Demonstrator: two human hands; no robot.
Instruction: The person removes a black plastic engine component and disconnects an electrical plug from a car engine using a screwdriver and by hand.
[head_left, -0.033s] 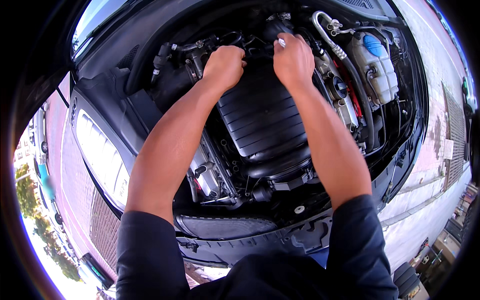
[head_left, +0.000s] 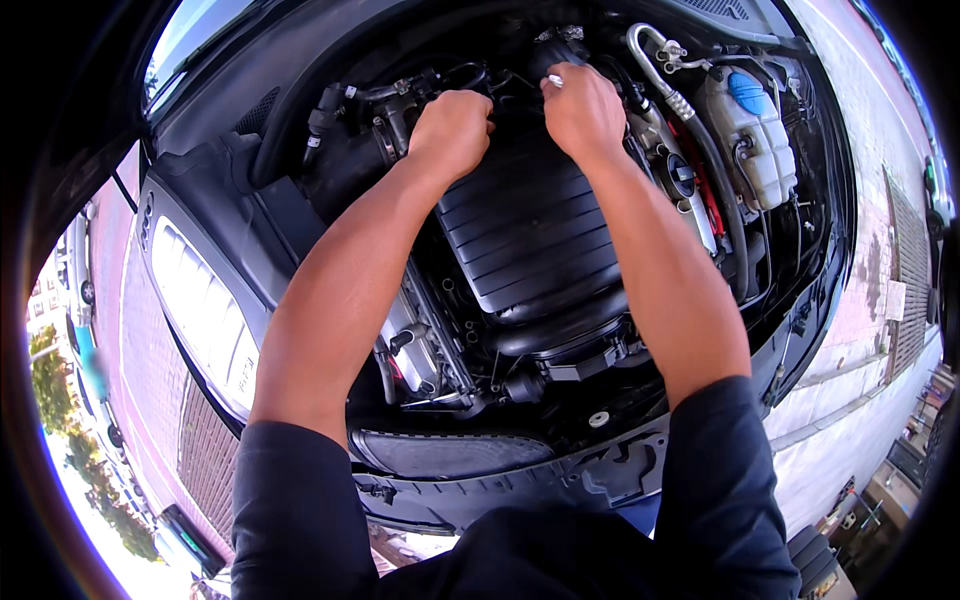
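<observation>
Both arms stretch across a ribbed black engine cover point(head_left: 530, 230) in a car's engine bay. My left hand point(head_left: 452, 128) is closed at the cover's far left corner, among black hoses point(head_left: 385, 95). Its fingertips are turned away, so whatever they grip is hidden. At the far right corner, my right hand point(head_left: 585, 108) is also closed. A small whitish piece point(head_left: 555, 81) pokes out between its thumb and fingers; its kind is too small to tell. Just beyond that hand sits a dark rounded part point(head_left: 556, 58).
To the right stand a translucent fluid reservoir point(head_left: 760, 150) with a blue cap point(head_left: 745, 92), a bent metal pipe point(head_left: 650, 62) and a black round cap point(head_left: 680, 175). A headlight point(head_left: 205, 310) lies left. The front crossmember point(head_left: 480, 495) runs close to my body.
My right hand has shifted slightly away from me and to the left, with the whitish piece still in it. My left hand has hardly moved.
</observation>
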